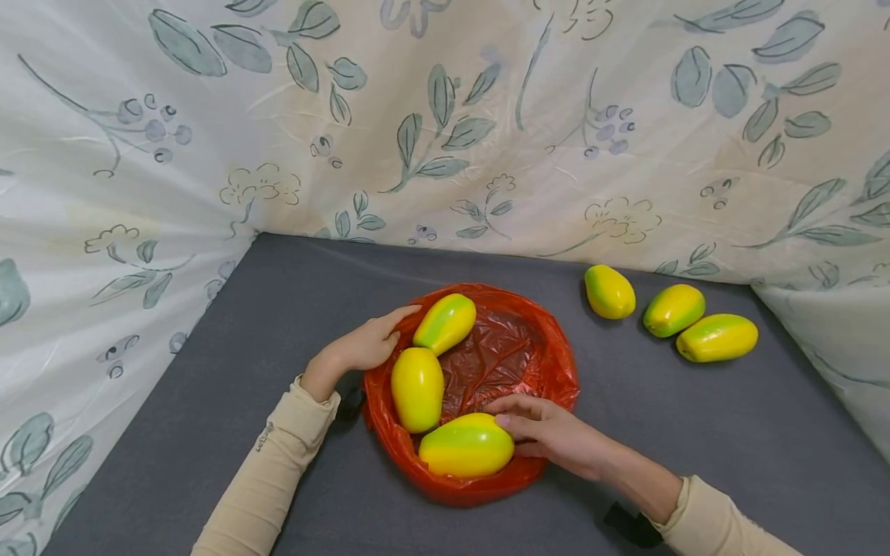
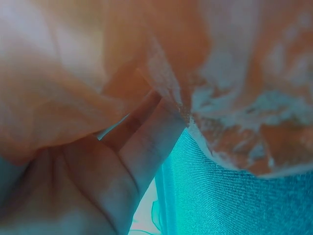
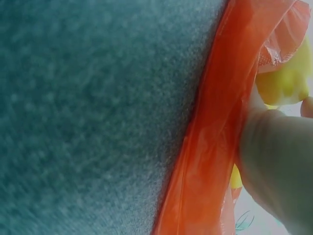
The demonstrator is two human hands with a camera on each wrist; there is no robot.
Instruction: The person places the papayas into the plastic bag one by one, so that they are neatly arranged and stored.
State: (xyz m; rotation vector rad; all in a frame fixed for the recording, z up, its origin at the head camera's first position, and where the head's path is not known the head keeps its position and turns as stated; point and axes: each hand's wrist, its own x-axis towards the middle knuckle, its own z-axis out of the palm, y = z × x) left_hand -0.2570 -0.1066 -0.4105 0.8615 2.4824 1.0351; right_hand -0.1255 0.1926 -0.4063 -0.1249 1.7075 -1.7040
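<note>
A red plastic bag, its rim spread into a round opening, lies on the dark cloth. Inside along its left and near side are three yellow-green papayas: an upper one, a middle one and a near one. My left hand holds the bag's left rim; in the left wrist view its fingers reach behind the thin plastic. With my right hand I grip the right end of the near papaya, inside the rim. The right wrist view shows the bag's outer wall beside that hand.
Farther right on the dark cloth lie three more papayas: one alone, and a pair, one close against the other. A leaf-patterned curtain encloses the back and both sides.
</note>
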